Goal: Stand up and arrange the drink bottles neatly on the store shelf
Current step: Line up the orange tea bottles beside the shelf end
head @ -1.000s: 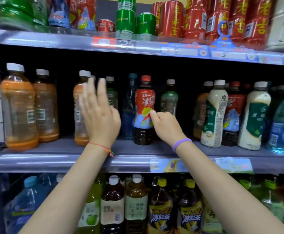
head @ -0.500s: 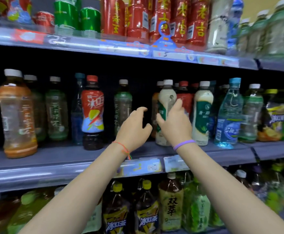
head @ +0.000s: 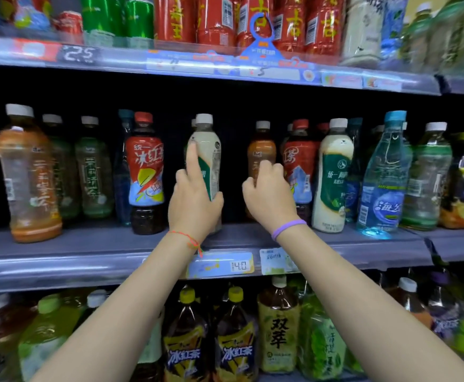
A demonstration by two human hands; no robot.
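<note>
On the middle shelf (head: 87,244), upright bottles run in a row: at far left an orange tea bottle (head: 28,175), then two pale green tea bottles (head: 94,169), a thin blue bottle behind, and a red-label iced tea bottle (head: 145,172). Next stands a cream bottle (head: 208,150) with a white cap, gripped by the left hand (head: 193,202): the palm wraps its lower body and the index finger lies straight up its left side. Its base is hidden behind the hand, so whether it rests on the shelf cannot be told. Just right, the right hand (head: 269,199) has curled fingers around a brown tea bottle (head: 261,150). Beyond come a second red-label bottle (head: 299,161), a second cream bottle (head: 332,175), one clear blue water bottle (head: 382,175), a green bottle, and a yellow-capped one at the edge. Two price tags (head: 221,264) sit on the shelf's front rail below the wrists. The grey upper shelf holds red and green cans; the lower shelf holds larger bottles, two with yellow caps.
</note>
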